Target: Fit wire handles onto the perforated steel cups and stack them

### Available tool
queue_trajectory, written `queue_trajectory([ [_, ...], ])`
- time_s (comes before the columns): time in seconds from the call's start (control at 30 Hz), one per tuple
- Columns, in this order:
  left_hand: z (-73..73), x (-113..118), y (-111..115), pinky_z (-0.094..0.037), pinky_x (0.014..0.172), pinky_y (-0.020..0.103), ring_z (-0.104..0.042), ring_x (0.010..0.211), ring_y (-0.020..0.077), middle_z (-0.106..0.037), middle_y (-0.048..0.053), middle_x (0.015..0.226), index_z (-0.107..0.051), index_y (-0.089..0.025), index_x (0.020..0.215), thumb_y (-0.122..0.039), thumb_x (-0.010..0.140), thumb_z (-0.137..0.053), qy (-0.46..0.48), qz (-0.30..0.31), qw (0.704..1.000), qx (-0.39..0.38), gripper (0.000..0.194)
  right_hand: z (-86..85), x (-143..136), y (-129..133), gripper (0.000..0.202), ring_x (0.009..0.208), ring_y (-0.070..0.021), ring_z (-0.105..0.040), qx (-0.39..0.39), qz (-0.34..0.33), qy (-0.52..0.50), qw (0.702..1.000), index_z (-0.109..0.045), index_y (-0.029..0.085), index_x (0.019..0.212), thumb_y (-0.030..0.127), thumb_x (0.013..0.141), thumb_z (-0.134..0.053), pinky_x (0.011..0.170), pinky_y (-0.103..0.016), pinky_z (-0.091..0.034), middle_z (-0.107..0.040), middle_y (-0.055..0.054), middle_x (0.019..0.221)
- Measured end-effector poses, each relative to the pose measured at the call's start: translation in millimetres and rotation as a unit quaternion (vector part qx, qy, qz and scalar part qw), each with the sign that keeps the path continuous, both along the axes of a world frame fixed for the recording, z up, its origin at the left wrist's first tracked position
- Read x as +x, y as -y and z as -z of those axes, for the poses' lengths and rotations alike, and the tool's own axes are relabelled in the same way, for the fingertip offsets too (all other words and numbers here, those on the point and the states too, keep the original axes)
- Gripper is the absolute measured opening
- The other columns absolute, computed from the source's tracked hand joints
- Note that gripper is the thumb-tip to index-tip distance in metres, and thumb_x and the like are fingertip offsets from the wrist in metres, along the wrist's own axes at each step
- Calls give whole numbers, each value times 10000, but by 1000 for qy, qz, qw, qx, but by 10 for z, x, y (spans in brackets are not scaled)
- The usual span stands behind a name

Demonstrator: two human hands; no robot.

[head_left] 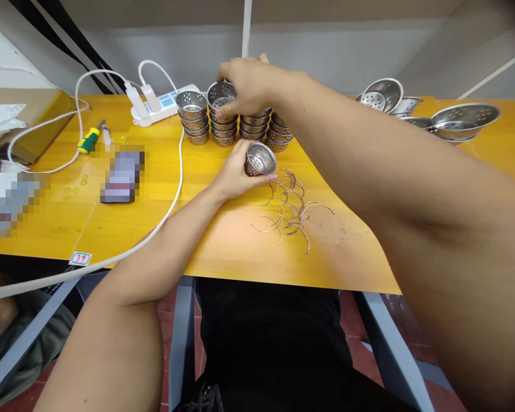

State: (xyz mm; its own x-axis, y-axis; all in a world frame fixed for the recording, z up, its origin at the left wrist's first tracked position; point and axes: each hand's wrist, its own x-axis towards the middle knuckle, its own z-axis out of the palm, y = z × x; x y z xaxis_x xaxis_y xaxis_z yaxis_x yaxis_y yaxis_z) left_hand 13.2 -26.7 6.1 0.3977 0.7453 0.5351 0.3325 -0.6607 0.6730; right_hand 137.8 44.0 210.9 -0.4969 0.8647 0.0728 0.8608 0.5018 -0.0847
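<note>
My left hand [236, 174] is wrapped round a small perforated metal cup [261, 159], its mouth tilted toward me. Farther back, my right hand [251, 86] reaches across to the stacked perforated cups, with thumb and fingers at the rim of the top cup [221, 96] on the second stack from the left. The leftmost stack [192, 117] stands beside it. My right hand and forearm partly cover the other two stacks [254, 130]. Several thin curved metal wires [292, 212] lie loose in a heap just in front of the cup in my left hand.
Wider perforated metal bowls [463, 121] stand at the back right. A white power strip [167, 103] with plugged-in cables sits behind a phone [122, 176] and a green-yellow screwdriver [89, 140]. A white cable [154, 229] crosses the table's left side. A cardboard box [47, 129] lies far left.
</note>
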Motion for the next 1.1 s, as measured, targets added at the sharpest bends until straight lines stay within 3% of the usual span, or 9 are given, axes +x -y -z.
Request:
queue_trajectory([
  [0.1, 34, -4, 1, -631, 1393, 647, -791, 1520, 413, -773, 153, 1562, -687, -273, 1579, -942, 891, -1026, 2, 16, 1000, -2, 1019, 49, 48, 26, 866, 1736, -545, -656, 15, -10, -20, 1000, -662, 37, 1802, 465, 1148, -1034, 1481, -837, -377, -730, -289, 1799],
  [0.17, 72, -5, -13, -651, 1365, 615, -797, 1520, 397, -759, 157, 1597, -612, -278, 1628, -921, 923, -1015, 16, 26, 999, -10, 1036, 54, 115, 91, 966, 1771, -571, -598, 25, -17, -36, 999, -612, 38, 1857, 466, 1117, -1061, 1497, -828, -357, -656, -325, 1857],
  [0.27, 146, 2, -69, -677, 1328, 583, -801, 1524, 381, -733, 155, 1645, -510, -303, 1669, -879, 926, -1040, 37, 30, 999, -13, 1079, 66, 320, 280, 861, 1756, -460, -606, 85, -62, -145, 984, -610, 29, 1850, 413, 1168, -967, 1501, -632, -421, -611, -300, 1876],
  [0.33, 174, 12, -99, -684, 1320, 573, -798, 1531, 372, -724, 139, 1655, -496, -323, 1656, -813, 948, -1057, 45, 23, 999, -2, 1028, 123, 532, 475, 454, 1415, -325, -786, 151, -120, -251, 949, -793, 45, 1581, 305, 1208, -809, 1267, -465, -603, -780, -249, 1616],
  [0.43, 137, 29, -88, -697, 1297, 541, -802, 1508, 348, -723, 114, 1638, -495, -342, 1635, -644, 1004, -1059, 58, 4, 998, 22, 899, 331, 890, 830, 202, 853, -236, -704, 144, -138, -297, 934, -832, 204, 1099, 316, 1213, -708, 887, -414, -596, -831, -91, 1026],
  [0.57, -12, 37, -5, -685, 1281, 507, -790, 1439, 326, -732, 82, 1520, -561, -336, 1556, -445, 934, -1101, 59, -10, 996, 70, 831, 751, 1190, 1223, 311, 1143, -347, -776, 16, -120, -213, 970, -872, 227, 1331, 485, 1238, -725, 1117, -530, -641, -796, -150, 1254],
  [0.67, -89, 32, 40, -674, 1253, 484, -775, 1390, 311, -722, 67, 1451, -591, -330, 1501, -327, 877, -1081, 48, -9, 994, 98, 793, 980, 1198, 1363, 421, 1303, -417, -753, 15, -99, -201, 974, -822, 225, 1536, 491, 1252, -661, 1240, -637, -635, -716, -204, 1454],
  [0.8, -72, 22, 40, -672, 1243, 477, -766, 1381, 300, -699, 66, 1453, -576, -333, 1517, -276, 868, -1050, 51, -6, 993, 102, 806, 1063, 1110, 1413, 487, 1376, -444, -722, 43, -81, -231, 969, -683, 288, 1703, 506, 1271, -622, 1272, -690, -634, -672, -206, 1542],
  [1.1, -49, 48, 71, -682, 1230, 486, -791, 1403, 328, -736, 94, 1515, -533, -326, 1560, -674, 888, -1146, 19, 45, 997, 58, 973, 1158, 1167, 1228, 461, 1365, -425, -717, 67, -57, -262, 961, -652, 302, 1658, 499, 1243, -696, 1258, -663, -636, -692, -179, 1530],
])
